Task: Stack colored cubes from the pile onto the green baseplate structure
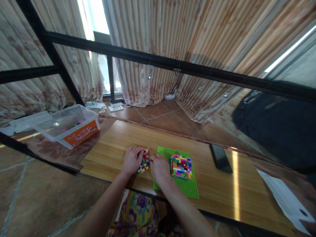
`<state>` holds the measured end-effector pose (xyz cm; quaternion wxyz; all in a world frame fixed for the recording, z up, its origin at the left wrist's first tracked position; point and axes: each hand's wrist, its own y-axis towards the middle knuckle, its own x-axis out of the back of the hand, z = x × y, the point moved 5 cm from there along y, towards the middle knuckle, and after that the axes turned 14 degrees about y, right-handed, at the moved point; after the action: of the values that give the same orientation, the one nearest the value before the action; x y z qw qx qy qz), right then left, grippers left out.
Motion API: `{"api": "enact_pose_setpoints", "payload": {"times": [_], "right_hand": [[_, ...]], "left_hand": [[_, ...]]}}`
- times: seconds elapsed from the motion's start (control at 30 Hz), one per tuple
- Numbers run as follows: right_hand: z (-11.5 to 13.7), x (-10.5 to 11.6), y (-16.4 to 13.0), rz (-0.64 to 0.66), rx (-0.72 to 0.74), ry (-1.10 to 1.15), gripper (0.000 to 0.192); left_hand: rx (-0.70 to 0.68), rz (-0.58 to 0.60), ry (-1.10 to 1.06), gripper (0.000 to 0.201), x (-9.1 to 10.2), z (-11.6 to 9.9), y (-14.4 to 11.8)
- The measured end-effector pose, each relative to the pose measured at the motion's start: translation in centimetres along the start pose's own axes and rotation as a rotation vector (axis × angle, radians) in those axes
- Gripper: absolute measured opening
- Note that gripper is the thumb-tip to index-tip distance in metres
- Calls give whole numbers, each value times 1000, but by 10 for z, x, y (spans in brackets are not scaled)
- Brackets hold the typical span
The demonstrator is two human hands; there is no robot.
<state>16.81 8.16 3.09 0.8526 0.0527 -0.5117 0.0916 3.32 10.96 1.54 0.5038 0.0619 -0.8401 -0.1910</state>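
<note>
My left hand (132, 159) and my right hand (160, 168) both grip a small multicoloured slab of toy bricks (144, 161), held between them just above the wooden table (116, 144). The slab sits left of a green baseplate (188, 186). On that baseplate stands a multicoloured brick block (182, 166), right beside my right hand.
A black phone (221, 158) lies on the table to the right. A clear plastic bin (66, 125) with an orange label sits at the far left. White paper (286, 199) lies at the right edge. A black metal frame (172, 65) crosses above, with curtains behind.
</note>
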Motion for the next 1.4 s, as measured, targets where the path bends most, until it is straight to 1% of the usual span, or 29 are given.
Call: {"api": "enact_pose_setpoints", "payload": {"times": [0.1,0.23,0.37,0.47,0.57,0.63,0.7,0.8,0.87,0.97,1.07,1.13,1.27,1.4], "right_hand": [[3,1,-3,-18,24,35,21],[3,8,-12,-95,91,177,21],[-1,25,-27,-214,135,333,24],[-11,42,-42,-292,136,465,24],[-35,59,-62,-373,80,574,22],[-57,69,-77,-444,22,621,20],[-84,77,-91,-550,-67,658,21],[-121,84,-105,-668,-210,713,22],[-136,86,-107,-715,-266,752,23],[-142,86,-100,-721,-234,797,23],[-136,81,-90,-701,-153,857,22],[-133,75,-84,-676,-127,907,22],[-136,68,-80,-638,-142,931,23],[-142,65,-78,-651,-163,963,22]], "left_hand": [[6,9,-1,24,0,0,0],[8,14,-5,24,0,1,-1],[2,13,-11,24,-2,2,-1],[-3,11,-10,25,-2,3,0],[-7,4,-13,26,-1,3,0],[-13,9,-22,27,-1,3,1],[-19,20,-31,27,-1,3,1],[-14,31,-28,28,-2,4,2],[-9,30,-20,27,-2,5,2],[-13,22,-14,28,-2,6,3],[-19,22,-12,28,-3,7,3],[-14,23,-8,28,-3,7,3],[-9,25,-10,29,-3,8,3],[-8,34,-13,29,-4,9,3]]}}
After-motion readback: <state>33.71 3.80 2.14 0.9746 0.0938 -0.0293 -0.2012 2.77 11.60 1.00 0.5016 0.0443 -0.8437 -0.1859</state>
